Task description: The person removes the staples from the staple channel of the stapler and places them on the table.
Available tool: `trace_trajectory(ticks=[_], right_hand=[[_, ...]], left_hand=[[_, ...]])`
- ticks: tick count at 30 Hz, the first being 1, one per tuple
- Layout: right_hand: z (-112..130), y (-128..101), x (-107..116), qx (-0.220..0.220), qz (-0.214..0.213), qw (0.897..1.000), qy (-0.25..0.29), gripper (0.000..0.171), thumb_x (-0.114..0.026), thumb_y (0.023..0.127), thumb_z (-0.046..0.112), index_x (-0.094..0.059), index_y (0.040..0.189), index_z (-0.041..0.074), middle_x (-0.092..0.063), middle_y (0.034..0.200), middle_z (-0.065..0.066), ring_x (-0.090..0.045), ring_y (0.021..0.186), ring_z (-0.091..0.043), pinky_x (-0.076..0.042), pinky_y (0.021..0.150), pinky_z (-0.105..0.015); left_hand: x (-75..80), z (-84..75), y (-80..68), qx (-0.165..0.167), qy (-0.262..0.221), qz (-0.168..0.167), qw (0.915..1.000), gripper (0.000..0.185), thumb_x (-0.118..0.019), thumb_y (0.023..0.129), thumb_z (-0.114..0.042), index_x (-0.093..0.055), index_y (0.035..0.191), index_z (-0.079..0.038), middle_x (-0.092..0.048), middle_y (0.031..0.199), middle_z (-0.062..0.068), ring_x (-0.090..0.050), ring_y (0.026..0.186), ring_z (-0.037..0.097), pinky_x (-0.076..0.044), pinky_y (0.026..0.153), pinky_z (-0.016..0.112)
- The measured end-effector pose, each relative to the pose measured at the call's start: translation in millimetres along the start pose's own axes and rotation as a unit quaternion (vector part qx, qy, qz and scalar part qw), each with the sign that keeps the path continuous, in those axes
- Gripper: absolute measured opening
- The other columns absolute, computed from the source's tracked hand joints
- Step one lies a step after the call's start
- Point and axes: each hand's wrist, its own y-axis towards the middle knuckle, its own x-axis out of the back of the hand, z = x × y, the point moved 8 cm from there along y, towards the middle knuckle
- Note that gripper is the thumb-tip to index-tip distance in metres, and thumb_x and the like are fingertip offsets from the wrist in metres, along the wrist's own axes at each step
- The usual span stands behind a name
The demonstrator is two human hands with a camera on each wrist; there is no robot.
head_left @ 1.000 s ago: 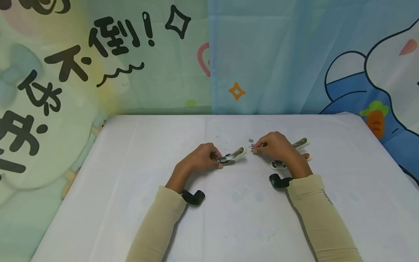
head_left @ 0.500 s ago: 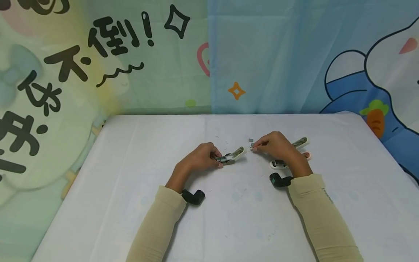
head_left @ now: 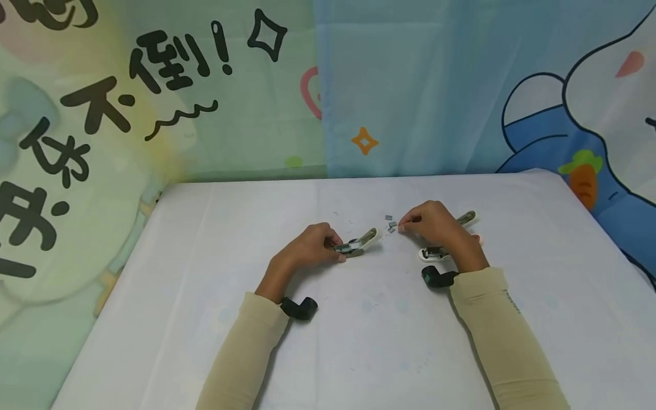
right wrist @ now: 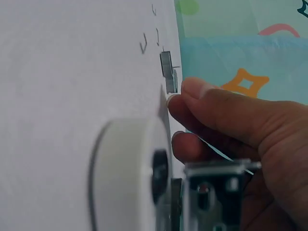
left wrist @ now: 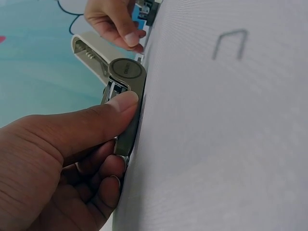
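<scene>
My left hand (head_left: 319,245) grips a stapler (head_left: 368,237) at its hinge-far end, its pale cover swung up from the metal body. In the left wrist view, the thumb presses on the olive-grey part of this stapler (left wrist: 126,70). My right hand (head_left: 429,225) is low over the table, thumb and index tips close together right beside small grey staple strips (head_left: 392,224). The right wrist view has two such strips (right wrist: 166,65) just past those fingertips. I cannot tell whether the right fingertips pinch a small piece.
Beside and partly behind the right hand lie a stapler with a raised cover (head_left: 467,218) and another white-based stapler (head_left: 433,254). Loose staples (left wrist: 232,41) are scattered over the white tabletop (head_left: 205,285). A printed cloth (head_left: 410,85) hangs behind the table.
My right fingertips have shifted slightly right, away from the strips, which now show more fully. The left hand keeps its grip on the stapler. The head view has tilted slightly.
</scene>
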Motion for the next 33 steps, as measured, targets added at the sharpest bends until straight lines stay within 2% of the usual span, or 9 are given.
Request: trace_trajectory(ticks=[5,8,11,15,18,21,26,33], right_hand=[[2.1,2.4,4.4,-0.004,-0.007,1.000,0.010,0.013,-0.068,0.092,0.011,-0.076,0.099,0.006,-0.070,0.101,-0.013,-0.056,0.076,-0.023,-0.046,0.064,-0.036],[8.6,2.8,6.2,0.007,-0.008,1.000,0.022,0.014,-0.068,0.092,0.012,-0.076,0.100,0.006,-0.070,0.102,-0.012,-0.058,0.082,-0.023,-0.046,0.068,-0.036],[19.9,-0.2,5.6,0.034,-0.003,0.999,0.039,0.019,-0.067,0.094,0.021,-0.076,0.104,0.007,-0.070,0.104,-0.010,-0.059,0.091,-0.023,-0.046,0.075,-0.038],[41.2,-6.5,-0.8,0.092,0.039,0.992,0.083,0.027,-0.067,0.094,0.025,-0.072,0.113,0.006,-0.069,0.107,-0.007,-0.061,0.094,-0.021,-0.048,0.079,-0.039],[55.3,-9.7,-8.9,0.117,0.087,0.984,0.100,0.030,-0.071,0.091,0.020,-0.069,0.117,0.005,-0.068,0.106,-0.007,-0.062,0.091,-0.021,-0.050,0.076,-0.037],[64.7,-12.5,-13.0,0.129,0.105,0.982,0.084,0.031,-0.073,0.089,0.018,-0.069,0.116,0.003,-0.068,0.105,-0.006,-0.062,0.089,-0.020,-0.051,0.075,-0.036],[67.1,-21.8,-11.1,0.140,0.095,0.985,0.039,0.026,-0.072,0.090,0.014,-0.069,0.113,0.002,-0.068,0.101,-0.004,-0.061,0.086,-0.017,-0.051,0.075,-0.036],[53.3,-42.9,3.7,0.130,0.106,0.985,0.025,0.025,-0.070,0.090,0.012,-0.068,0.112,-0.001,-0.067,0.094,-0.003,-0.061,0.080,-0.016,-0.050,0.071,-0.034]], left_hand=[[1.6,0.5,-1.5,0.000,-0.005,-0.005,1.0000,0.027,-0.082,0.080,-0.015,-0.070,0.102,-0.004,-0.061,0.093,0.000,-0.057,0.084,0.014,-0.047,0.076,0.027],[2.3,-0.1,-2.2,-0.002,-0.010,-0.006,0.9999,0.027,-0.082,0.080,-0.015,-0.069,0.102,-0.004,-0.061,0.093,0.001,-0.058,0.083,0.015,-0.048,0.075,0.027],[1.6,-0.7,-2.0,-0.006,-0.013,-0.004,0.9999,0.027,-0.082,0.080,-0.014,-0.069,0.102,-0.004,-0.061,0.093,0.001,-0.058,0.084,0.014,-0.047,0.076,0.026],[0.6,-1.8,-0.6,-0.012,-0.009,-0.003,0.9999,0.027,-0.081,0.080,-0.014,-0.070,0.101,-0.003,-0.060,0.093,0.001,-0.058,0.084,0.014,-0.047,0.076,0.026],[0.3,-1.4,1.2,-0.015,-0.003,-0.002,0.9999,0.027,-0.081,0.081,-0.015,-0.070,0.102,-0.003,-0.060,0.093,0.001,-0.058,0.083,0.013,-0.048,0.076,0.026],[0.2,-1.7,2.7,-0.018,0.003,-0.003,0.9998,0.026,-0.081,0.081,-0.015,-0.070,0.101,-0.003,-0.060,0.092,0.001,-0.058,0.082,0.013,-0.048,0.075,0.026],[-4.8,-9.4,4.0,-0.029,0.013,0.000,0.9995,0.025,-0.081,0.080,-0.014,-0.071,0.100,-0.002,-0.060,0.091,0.001,-0.057,0.082,0.014,-0.047,0.073,0.026],[-29.9,-32.4,8.0,-0.064,0.015,0.031,0.9974,0.023,-0.082,0.081,-0.017,-0.071,0.096,-0.004,-0.058,0.087,-0.001,-0.055,0.078,0.011,-0.047,0.070,0.023]])
